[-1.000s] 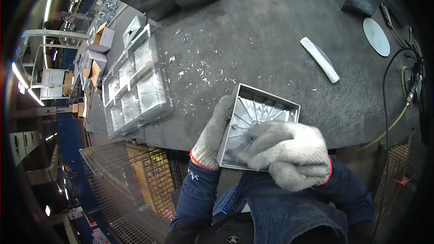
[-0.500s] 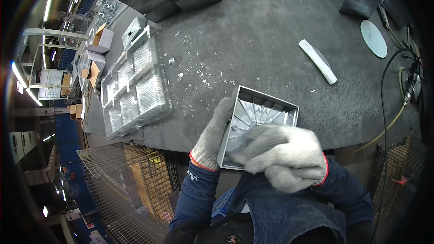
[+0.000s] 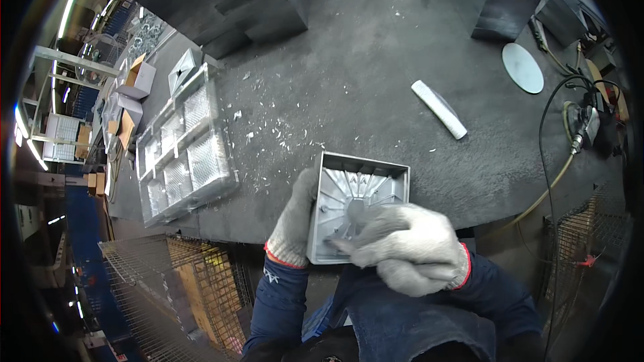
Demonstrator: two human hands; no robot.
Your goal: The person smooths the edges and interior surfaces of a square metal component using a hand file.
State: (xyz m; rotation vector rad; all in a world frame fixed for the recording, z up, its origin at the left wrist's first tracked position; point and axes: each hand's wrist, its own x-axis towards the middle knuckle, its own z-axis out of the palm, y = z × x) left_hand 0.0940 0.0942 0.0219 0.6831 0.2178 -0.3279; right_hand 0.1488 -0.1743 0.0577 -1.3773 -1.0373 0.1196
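Observation:
A shallow square metal housing (image 3: 339, 194) with ribs fanning out across its inside is held at the near edge of the workbench, its open face toward me. My left hand (image 3: 295, 218), in a grey knitted glove with a red-edged cuff, grips the housing's left wall; the fingertips are hidden behind it. My right hand (image 3: 414, 248), gloved the same way, reaches over the lower right wall into the housing. Its fingers are curled together and smeared by motion near the inner floor. Whatever they hold is too blurred to name.
Pale shavings (image 3: 275, 137) lie scattered on the grey bench (image 3: 322, 87). A clear compartmented tray (image 3: 176, 151) stands left. Rightward are a white roll (image 3: 439, 110), a pale round disc (image 3: 523, 68) and a hose-fed tool (image 3: 585, 124). Dark blocks (image 3: 248, 13) stand behind; a wire cage (image 3: 141, 281) sits below left.
The whole view has shifted, so bench items appear further left. My right hand's blurred fingers have moved slightly within the housing; my left hand keeps its grip.

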